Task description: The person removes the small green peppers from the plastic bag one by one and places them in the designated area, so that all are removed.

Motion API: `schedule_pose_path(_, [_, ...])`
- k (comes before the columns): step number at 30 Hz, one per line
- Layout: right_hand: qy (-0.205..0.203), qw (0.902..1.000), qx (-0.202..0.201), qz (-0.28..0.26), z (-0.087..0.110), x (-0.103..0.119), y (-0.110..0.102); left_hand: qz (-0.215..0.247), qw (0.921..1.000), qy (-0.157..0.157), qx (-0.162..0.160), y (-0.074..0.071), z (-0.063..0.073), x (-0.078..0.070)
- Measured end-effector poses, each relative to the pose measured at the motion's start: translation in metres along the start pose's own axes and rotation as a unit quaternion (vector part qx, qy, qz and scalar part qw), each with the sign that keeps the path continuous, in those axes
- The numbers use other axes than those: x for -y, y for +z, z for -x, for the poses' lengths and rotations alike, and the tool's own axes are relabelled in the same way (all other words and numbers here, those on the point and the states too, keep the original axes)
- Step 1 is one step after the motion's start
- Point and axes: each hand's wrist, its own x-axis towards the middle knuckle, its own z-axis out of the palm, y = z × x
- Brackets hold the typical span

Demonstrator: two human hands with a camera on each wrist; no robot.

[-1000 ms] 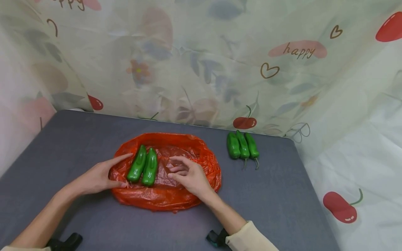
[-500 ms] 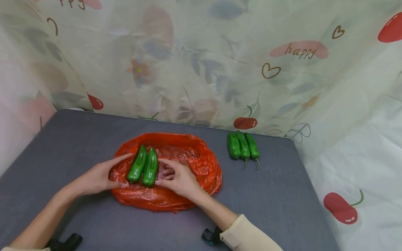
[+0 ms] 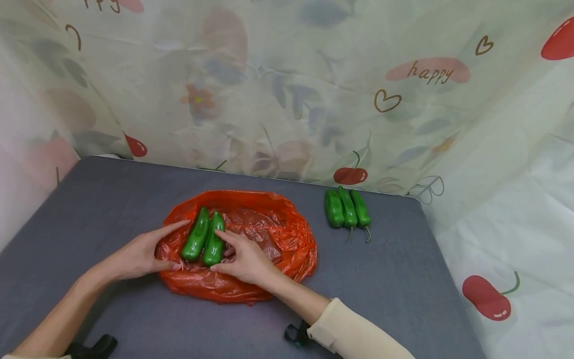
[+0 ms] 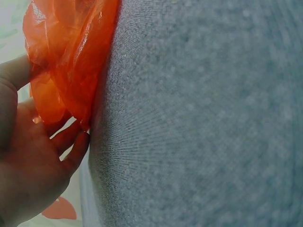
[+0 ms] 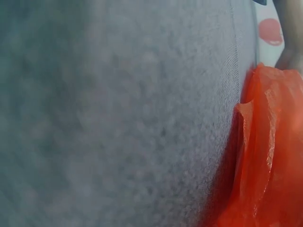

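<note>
Two glossy green chili peppers lie side by side in an orange-red plastic bag [image 3: 291,199] with its mouth spread wide. My left hand [image 3: 136,253] holds the bag's left edge; in the left wrist view the thin plastic [image 4: 75,52] lies between thumb and fingers. Over the nearer right-hand pepper [image 3: 213,248] reaches my right hand [image 3: 246,258], its index fingertip touching the upper part and its thumb beside the lower end. The other pepper [image 3: 195,237] rests just left of it. In the right wrist view only the bag's side [image 5: 274,165] shows, not the fingers.
Three more green chili peppers [image 3: 347,208] lie in a row near the back right of the grey table [image 3: 385,279]. A patterned curtain [image 3: 287,99] hangs along the table's back edge and sides. Dark wrist-mounted devices [image 3: 296,335] sit by both sleeves.
My right hand has moved left inside the bag, from its middle to the right-hand pepper. The left hand, the bag and the peppers have stayed in place.
</note>
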Motion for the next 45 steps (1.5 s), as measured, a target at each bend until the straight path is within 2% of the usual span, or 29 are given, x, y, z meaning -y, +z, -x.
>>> schedule_pose_path(9, [0.003,0.999,0.015,0.041,-0.008,0.003,0.004,0.005,1.0,0.003,0.001,0.0,0.0,0.001])
schedule_pose_path(16, [0.01,0.9947,0.009,0.102,-0.014,0.001,0.01,0.0,0.9999,0.014,0.003,0.0,-0.001,0.0])
schedule_pose_path(20, [0.014,0.9929,0.002,0.118,-0.015,0.0,0.011,0.003,0.9999,0.014,0.005,-0.001,-0.001,0.0])
schedule_pose_path(32, [0.012,0.9983,0.005,0.056,-0.011,-0.001,-0.001,0.001,0.9999,0.006,0.008,0.0,0.0,0.0])
schedule_pose_path(39, [-0.008,0.9976,0.022,-0.065,-0.007,-0.011,-0.008,0.014,0.9997,-0.008,0.018,0.0,0.0,0.002])
schedule_pose_path(45, [-0.022,0.9918,0.023,-0.124,-0.003,-0.015,-0.014,0.016,0.9997,-0.006,0.018,0.0,0.0,0.002])
